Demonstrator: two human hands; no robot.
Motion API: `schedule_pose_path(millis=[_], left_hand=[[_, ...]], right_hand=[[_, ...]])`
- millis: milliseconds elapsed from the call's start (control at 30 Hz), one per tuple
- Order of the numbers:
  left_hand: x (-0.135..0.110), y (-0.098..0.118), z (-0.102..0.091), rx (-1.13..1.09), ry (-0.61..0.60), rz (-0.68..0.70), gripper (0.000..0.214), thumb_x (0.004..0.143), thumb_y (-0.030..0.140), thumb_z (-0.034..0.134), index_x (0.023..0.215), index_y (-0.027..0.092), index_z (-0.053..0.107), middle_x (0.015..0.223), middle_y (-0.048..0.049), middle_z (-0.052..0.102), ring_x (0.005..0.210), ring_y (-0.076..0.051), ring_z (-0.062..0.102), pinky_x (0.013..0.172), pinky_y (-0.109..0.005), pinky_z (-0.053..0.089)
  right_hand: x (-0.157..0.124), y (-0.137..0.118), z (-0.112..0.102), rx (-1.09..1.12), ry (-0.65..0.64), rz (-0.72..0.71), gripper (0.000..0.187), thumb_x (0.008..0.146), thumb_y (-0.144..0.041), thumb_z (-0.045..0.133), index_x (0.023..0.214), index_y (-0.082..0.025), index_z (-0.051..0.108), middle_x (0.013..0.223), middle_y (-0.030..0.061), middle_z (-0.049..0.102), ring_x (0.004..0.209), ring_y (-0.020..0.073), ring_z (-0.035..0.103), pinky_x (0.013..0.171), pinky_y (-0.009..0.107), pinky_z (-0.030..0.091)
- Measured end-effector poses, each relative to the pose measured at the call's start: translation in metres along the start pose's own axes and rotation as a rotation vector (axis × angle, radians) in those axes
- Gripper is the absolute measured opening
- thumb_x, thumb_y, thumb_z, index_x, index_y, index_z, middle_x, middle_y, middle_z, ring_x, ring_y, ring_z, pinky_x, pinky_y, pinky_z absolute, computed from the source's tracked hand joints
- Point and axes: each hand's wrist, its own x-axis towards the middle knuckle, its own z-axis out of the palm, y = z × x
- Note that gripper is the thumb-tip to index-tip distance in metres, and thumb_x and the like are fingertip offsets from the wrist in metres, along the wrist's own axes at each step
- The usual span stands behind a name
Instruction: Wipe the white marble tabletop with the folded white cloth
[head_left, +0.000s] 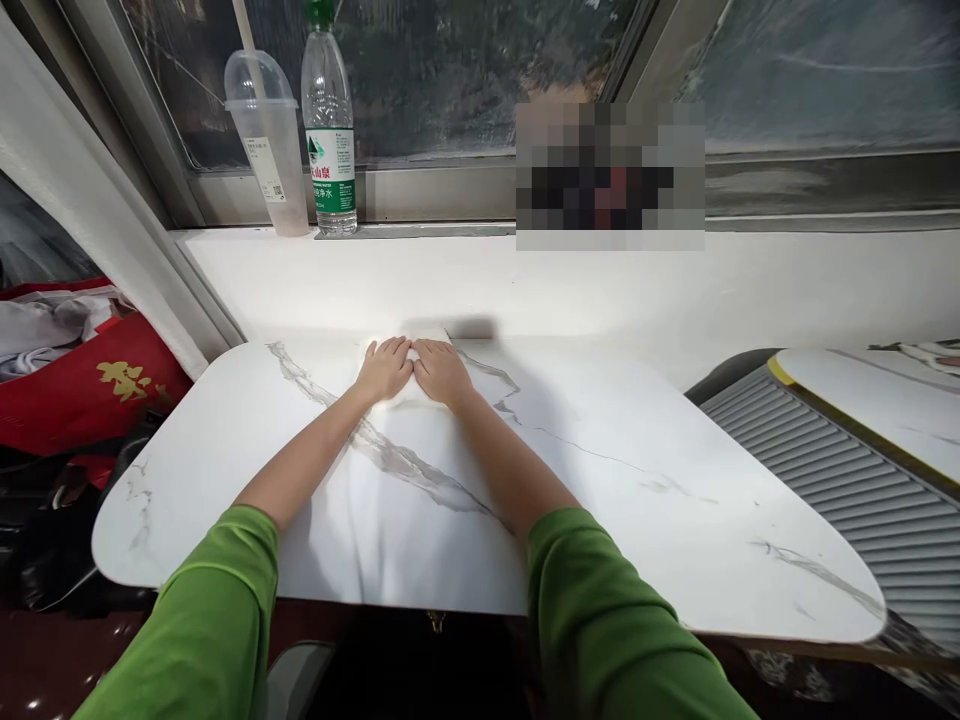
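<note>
Marble table (600, 500): left hand (385, 368) and right hand (441, 370) together, flat on white cloth (409, 395) at far edge; bottle (328, 125) label green, text unreadable; cup (268, 140) left of it

both arms reached straight out toward twelve o'clock, green sleeves pushed up to the elbows, forearms bare. the left hand (385, 368) and right hand (441, 370) lay palm down, flat, fingers together and pointing forward, thumbs touching side by side, wrists level.
</note>
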Motion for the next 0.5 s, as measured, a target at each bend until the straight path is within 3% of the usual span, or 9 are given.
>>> schedule_pose_path(millis=[233,333,500], left_hand=[[-0.047,0.032,-0.001,0.031,0.043,0.000,0.048,0.099,0.020,0.030,0.145,0.011,0.042,0.156,-0.0124,0.040,0.145,-0.024,0.035,0.121,-0.050,0.022],[-0.079,0.055,-0.001,0.025,0.070,0.006,0.049,0.099,0.021,0.030,0.145,0.009,0.042,0.155,-0.0143,0.041,0.145,-0.026,0.036,0.120,-0.054,0.022],[-0.136,0.102,-0.003,0.014,0.058,0.077,0.054,0.100,0.026,0.029,0.146,0.002,0.040,0.156,-0.0181,0.038,0.147,-0.031,0.030,0.120,-0.066,0.008]], right_hand=[[-0.045,-0.010,-0.020,0.015,-0.047,-0.014,0.045,0.090,-0.013,0.034,0.128,-0.009,0.058,0.135,0.0153,0.061,0.128,0.0265,0.052,0.112,0.041,0.034],[-0.079,-0.014,-0.035,0.013,-0.064,-0.056,0.047,0.091,-0.014,0.031,0.130,-0.007,0.057,0.137,0.0154,0.060,0.129,0.0261,0.051,0.112,0.041,0.035],[-0.151,-0.019,-0.067,0.011,-0.039,-0.147,0.046,0.093,-0.018,0.031,0.130,-0.008,0.057,0.136,0.0168,0.061,0.128,0.0262,0.053,0.109,0.045,0.040]])
